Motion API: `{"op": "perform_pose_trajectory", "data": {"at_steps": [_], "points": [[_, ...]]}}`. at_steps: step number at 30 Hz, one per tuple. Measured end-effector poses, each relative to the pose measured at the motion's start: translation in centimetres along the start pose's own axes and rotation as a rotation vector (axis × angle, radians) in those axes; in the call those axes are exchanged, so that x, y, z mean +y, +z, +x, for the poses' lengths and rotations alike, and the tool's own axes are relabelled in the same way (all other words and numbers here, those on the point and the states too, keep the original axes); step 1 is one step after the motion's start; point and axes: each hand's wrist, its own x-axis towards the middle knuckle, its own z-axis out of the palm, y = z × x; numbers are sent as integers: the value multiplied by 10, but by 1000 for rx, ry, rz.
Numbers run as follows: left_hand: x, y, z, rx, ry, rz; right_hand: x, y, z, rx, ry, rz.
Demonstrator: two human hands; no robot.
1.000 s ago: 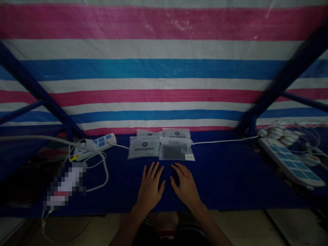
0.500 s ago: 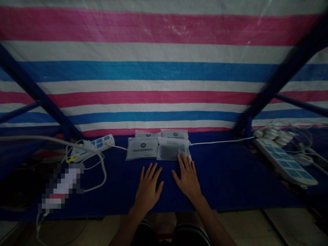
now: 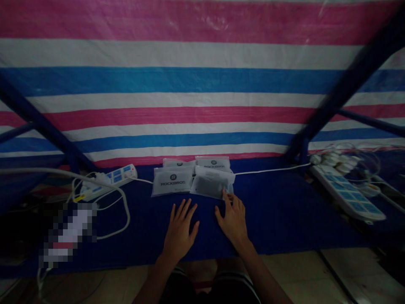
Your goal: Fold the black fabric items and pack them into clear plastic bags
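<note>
My left hand (image 3: 179, 228) lies flat on the dark blue table (image 3: 278, 215), fingers spread, holding nothing. My right hand (image 3: 233, 215) lies beside it with fingers stretched forward, the fingertips touching the near right corner of a clear packet with dark contents (image 3: 211, 185). To its left lies a white ROCKBROS packet (image 3: 172, 180). Two more packets (image 3: 212, 161) lie behind these, partly covered.
A white power strip (image 3: 109, 179) with looping cables lies at the left. A longer power strip (image 3: 346, 192) with several plugs sits at the right. A white cable (image 3: 268, 170) runs behind the packets. Blue frame bars (image 3: 344, 84) and a striped tarp (image 3: 190, 80) stand behind.
My right hand slid forward from the bare table until its fingertips reached the clear packet's corner. My left hand stayed flat in place.
</note>
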Motion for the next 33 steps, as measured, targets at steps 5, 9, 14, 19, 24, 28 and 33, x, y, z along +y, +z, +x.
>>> {"op": "perform_pose_trajectory", "data": {"at_steps": [5,9,14,19,24,28,33], "points": [[0,-2,2,4,-18,-21,1,1,0,19,-8,39],[0,-2,4,7,-38,-46,2,6,2,3,-12,71],[1,-3,5,19,-44,-70,4,9,2,3,-10,88],[0,-2,5,18,-52,-81,5,9,3,3,-21,77],[-3,-1,4,33,-30,-121,2,-2,-4,-6,-31,72],[-3,-2,2,132,-118,-273,2,-17,-23,-10,-16,73],[-4,-4,1,236,-209,-445,7,-34,-48,-35,-28,109]]}}
